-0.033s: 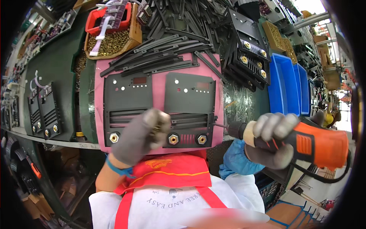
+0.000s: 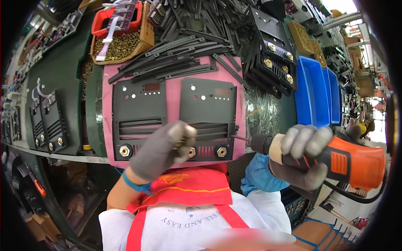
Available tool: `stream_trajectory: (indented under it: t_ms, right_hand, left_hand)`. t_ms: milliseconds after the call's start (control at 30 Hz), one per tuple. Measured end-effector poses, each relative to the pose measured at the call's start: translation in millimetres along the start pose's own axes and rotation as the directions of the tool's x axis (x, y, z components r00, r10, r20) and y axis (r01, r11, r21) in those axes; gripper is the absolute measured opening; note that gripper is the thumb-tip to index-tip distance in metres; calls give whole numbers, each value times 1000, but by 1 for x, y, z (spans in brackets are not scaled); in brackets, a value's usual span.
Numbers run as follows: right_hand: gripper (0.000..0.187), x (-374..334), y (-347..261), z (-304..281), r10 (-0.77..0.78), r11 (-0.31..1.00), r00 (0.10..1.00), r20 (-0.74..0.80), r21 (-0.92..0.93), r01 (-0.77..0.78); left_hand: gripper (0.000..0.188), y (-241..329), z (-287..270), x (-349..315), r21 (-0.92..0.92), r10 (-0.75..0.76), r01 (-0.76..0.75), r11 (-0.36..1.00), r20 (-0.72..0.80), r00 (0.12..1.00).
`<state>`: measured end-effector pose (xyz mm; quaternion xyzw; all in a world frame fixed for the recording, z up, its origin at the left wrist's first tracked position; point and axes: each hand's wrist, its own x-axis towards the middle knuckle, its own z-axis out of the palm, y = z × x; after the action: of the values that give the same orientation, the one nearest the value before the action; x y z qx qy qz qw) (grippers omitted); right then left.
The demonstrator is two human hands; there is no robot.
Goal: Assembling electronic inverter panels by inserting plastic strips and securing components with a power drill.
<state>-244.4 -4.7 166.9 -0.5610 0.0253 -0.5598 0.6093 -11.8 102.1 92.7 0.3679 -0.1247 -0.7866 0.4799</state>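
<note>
Near panels | left grip curled: brass bits | right grip round driver

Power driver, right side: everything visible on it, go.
The power driver has a plastic-looking orange and black body with side vent slots, a tan band, a ribbed black collar and a thin dark bit. It lies roughly level, bit pointing left, gripped by the gloved right hand. A black cord curves below. The bit's tip is at the right panel's edge; contact is unclear.
</note>
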Motion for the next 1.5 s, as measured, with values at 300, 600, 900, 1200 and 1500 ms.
stream_trajectory:
  t_ms: [300, 600, 900, 1200, 1500]
  right_hand:
    - [35, 10, 8, -4, 89, 996, 983, 163, 9, -92]
    - [32, -19, 8, -9, 177, 983, 967, 182, 12, -182]
    - [29, -23, 8, -12, 194, 980, 966, 172, 9, -198]
    - [27, -15, 4, -18, 147, 989, 982, 117, 0, -148]
    - [25, -6, -3, -32, 68, 996, 998, -11, -55, -69]
  left_hand:
    - [36, -34, 0, 44, -76, -141, 144, 987, 46, 989]
    - [45, -40, -8, 42, -126, -97, 100, 987, 29, 995]
    - [44, -43, -11, 43, -157, -102, 122, 980, 128, 987]
    - [55, -21, -13, 16, 140, -132, 140, 980, -69, 989]
    - [41, 84, -120, -186, 251, 772, -755, 606, -413, 483]
